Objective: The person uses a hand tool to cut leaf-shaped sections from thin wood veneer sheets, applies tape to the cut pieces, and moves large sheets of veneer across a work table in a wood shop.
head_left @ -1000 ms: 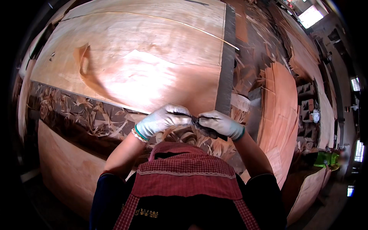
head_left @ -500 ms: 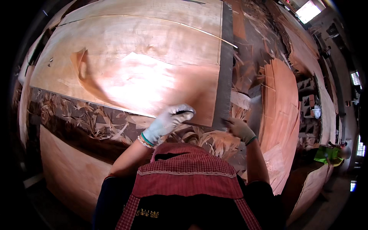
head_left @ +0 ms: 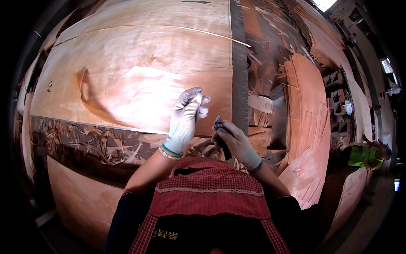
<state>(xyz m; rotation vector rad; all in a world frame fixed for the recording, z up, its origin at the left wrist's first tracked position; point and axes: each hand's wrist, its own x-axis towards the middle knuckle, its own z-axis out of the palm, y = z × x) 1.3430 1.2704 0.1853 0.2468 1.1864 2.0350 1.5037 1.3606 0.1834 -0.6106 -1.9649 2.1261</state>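
My left hand [head_left: 186, 112], in a pale glove with grey fingertips, is raised over the near edge of a wide veneer sheet [head_left: 135, 51]. Its fingers are curled together; whether they hold anything is hidden. My right hand [head_left: 239, 144], also gloved, grips a knife [head_left: 218, 122] with a dark handle and a short grey tip pointing up and away from me. The knife is beside the sheet's near right corner, apart from the left hand. A smaller reddish veneer piece [head_left: 203, 86] lies on the sheet, its left end curled up [head_left: 84, 93].
A thin pale strip [head_left: 182, 27] crosses the sheet's far part. A dark board edge [head_left: 239, 76] borders its right side. Veneer scraps [head_left: 101, 135] litter the near side. Stacked reddish veneer [head_left: 302, 110] stands to the right. Farther right is a person in bright green [head_left: 363, 156].
My left hand has lifted and turned upright, fingers pointing away. My right hand has come left from beyond the sheet's corner, and the knife now shows clearly. The view has shifted slightly.
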